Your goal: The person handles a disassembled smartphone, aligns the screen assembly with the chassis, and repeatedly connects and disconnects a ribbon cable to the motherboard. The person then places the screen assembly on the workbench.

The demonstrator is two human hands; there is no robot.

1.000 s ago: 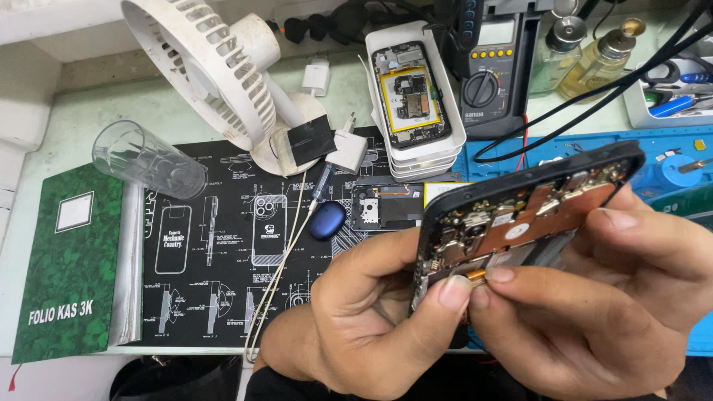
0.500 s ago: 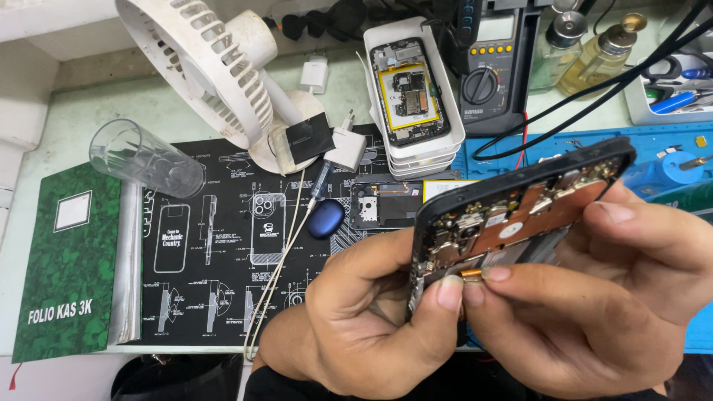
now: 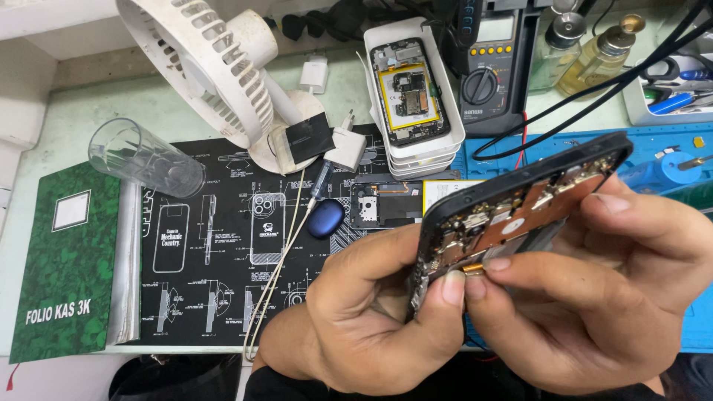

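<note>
An opened black smartphone (image 3: 520,200) with its back off is held tilted above the desk's front edge, copper shielding and small boards showing. My left hand (image 3: 371,327) grips its lower left end, thumb pressed by a small gold connector at the phone's bottom edge. My right hand (image 3: 594,297) holds the phone from the right, its thumb and forefinger meeting my left thumb at that same connector. Both hands cover the phone's lower half.
A black printed work mat (image 3: 223,252) carries a blue oval case (image 3: 325,219), a screwdriver (image 3: 318,182) and a phone part (image 3: 375,208). Behind stand a white fan (image 3: 215,67), stacked white trays with another opened phone (image 3: 408,89), a multimeter (image 3: 490,67), bottles (image 3: 594,52). A clear glass (image 3: 145,160) lies beside a green ledger (image 3: 63,260).
The phone and both hands have barely shifted; fingertips stay pinched at the bottom connector. The view has drifted slightly.
</note>
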